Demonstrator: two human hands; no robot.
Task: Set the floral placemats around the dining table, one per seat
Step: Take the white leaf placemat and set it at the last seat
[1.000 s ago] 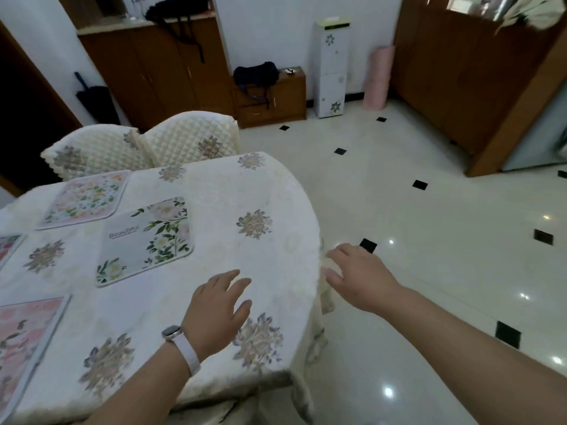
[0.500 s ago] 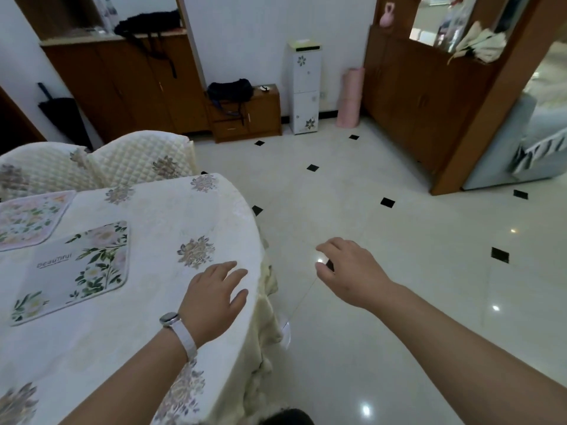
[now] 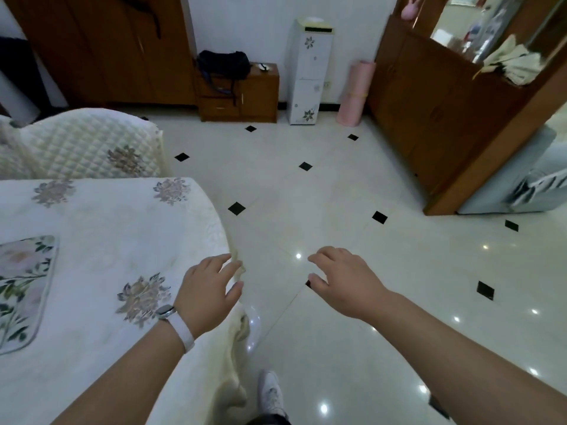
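The dining table (image 3: 101, 228), under a cream cloth with floral motifs, fills the lower left. One floral placemat (image 3: 21, 289) with green leaves and pale flowers lies flat at the left edge, cut off by the frame. My left hand (image 3: 208, 289), with a white watch on the wrist, hovers open above the table's right rim and holds nothing. My right hand (image 3: 343, 280) is open over the tiled floor, right of the table, and is also empty.
A quilted cream chair (image 3: 86, 145) stands at the table's far side. Against the back wall are a low wooden cabinet (image 3: 242, 96) with a dark bag, a white water dispenser (image 3: 310, 72) and a pink roll (image 3: 356, 93). A wooden partition (image 3: 435, 111) is at right. My shoe (image 3: 270, 394) shows below.
The view has swung right, away from the table; the other placemats have left the frame. Both hands stayed open and empty and drifted right past the table's edge.
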